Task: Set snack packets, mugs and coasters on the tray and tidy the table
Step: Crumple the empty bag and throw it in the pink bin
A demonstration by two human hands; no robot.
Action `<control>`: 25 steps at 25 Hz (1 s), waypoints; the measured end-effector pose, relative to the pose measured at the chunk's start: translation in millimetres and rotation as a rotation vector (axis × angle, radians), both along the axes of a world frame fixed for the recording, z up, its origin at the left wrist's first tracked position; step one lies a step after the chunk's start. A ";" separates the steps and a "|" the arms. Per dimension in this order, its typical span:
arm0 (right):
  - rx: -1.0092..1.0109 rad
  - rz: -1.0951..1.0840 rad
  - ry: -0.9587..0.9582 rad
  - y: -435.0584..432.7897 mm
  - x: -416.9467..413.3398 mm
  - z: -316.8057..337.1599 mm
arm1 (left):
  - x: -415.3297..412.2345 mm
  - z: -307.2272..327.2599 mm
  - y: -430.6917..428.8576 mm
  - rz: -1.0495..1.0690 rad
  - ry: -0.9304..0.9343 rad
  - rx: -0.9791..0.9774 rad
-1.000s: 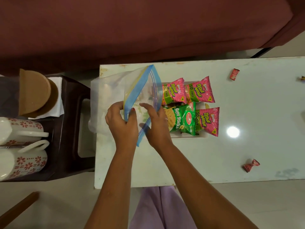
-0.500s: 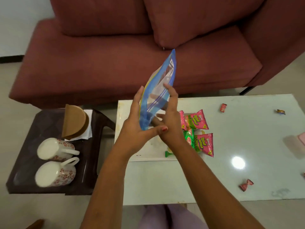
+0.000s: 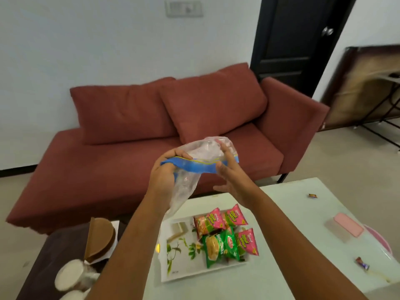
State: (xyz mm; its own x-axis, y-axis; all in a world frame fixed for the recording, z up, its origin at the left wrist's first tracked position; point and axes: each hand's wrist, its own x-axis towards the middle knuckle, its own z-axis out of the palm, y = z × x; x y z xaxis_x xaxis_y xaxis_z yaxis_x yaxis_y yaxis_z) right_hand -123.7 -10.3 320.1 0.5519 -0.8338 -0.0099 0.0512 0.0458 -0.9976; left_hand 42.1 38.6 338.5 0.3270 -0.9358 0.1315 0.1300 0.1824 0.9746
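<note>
Both hands hold an empty clear zip bag (image 3: 202, 152) with a blue seal strip, raised in front of the sofa. My left hand (image 3: 165, 173) grips its left end. My right hand (image 3: 229, 172) pinches the strip at the right, fingers partly spread. Below them a white tray (image 3: 179, 245) with a leaf print lies on the pale table (image 3: 292, 245). On the tray's right side lie pink snack packets (image 3: 234, 217) and a green packet (image 3: 218, 247). White flowered mugs (image 3: 69, 278) and brown coasters (image 3: 99, 239) stand on a dark side table at the lower left.
A red sofa (image 3: 151, 131) runs behind the table. Wrapped sweets (image 3: 312, 195) (image 3: 361, 263) lie scattered on the table's right part, beside a pink-lidded clear box (image 3: 346, 228). A dark door (image 3: 296, 40) stands at the back right.
The view has tilted up from the table to the room. The zip bag has gone from standing on edge over the tray to lying level between both hands, higher up.
</note>
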 end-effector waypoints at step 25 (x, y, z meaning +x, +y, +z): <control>0.300 -0.244 -0.201 20.0 -174.2 22.5 | -240.3 5.6 28.5 -0.095 0.177 0.031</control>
State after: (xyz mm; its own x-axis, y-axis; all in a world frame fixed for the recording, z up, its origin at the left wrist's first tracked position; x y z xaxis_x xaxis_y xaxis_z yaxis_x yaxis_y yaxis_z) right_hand -298.0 9.7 342.6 0.3546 -0.9167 -0.1843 0.2887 0.2949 -0.9109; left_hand -198.2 67.1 344.0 0.2522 -0.9663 0.0509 0.3147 0.1316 0.9400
